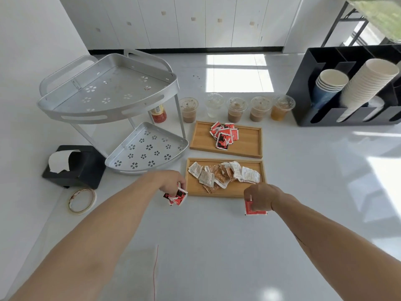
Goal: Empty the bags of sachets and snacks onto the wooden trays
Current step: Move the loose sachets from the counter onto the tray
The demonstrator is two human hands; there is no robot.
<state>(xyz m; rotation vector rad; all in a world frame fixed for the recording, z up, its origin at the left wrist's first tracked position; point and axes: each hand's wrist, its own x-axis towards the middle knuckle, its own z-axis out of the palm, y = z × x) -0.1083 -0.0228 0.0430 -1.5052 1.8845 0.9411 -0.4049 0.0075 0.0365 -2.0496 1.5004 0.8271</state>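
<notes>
While both wooden trays already carry their loads, the job looks nearly finished, with a few red sachets off the trays. Taking the near tray [225, 191] as landmark: the white desk [217, 246] runs under it and out toward the camera; the silver corner rack [112, 101] stands to its left; the black cup holder [347, 88] sits far off to its right; the far tray [249, 141] lies just behind it, holding a heap of red sachets [223, 135]. On the near tray itself lies a spread of white and brown packets [223, 174]. Just off its left front corner, the left hand [173, 181] pinches a small bunch of red sachets [176, 196]; at its right front corner, the right hand [259, 197] has its grip clamped on a single red sachet [251, 209]. No bags are visible. Printing on the packets is too small to read, and the curled fingers hide how many sachets each hand holds.
</notes>
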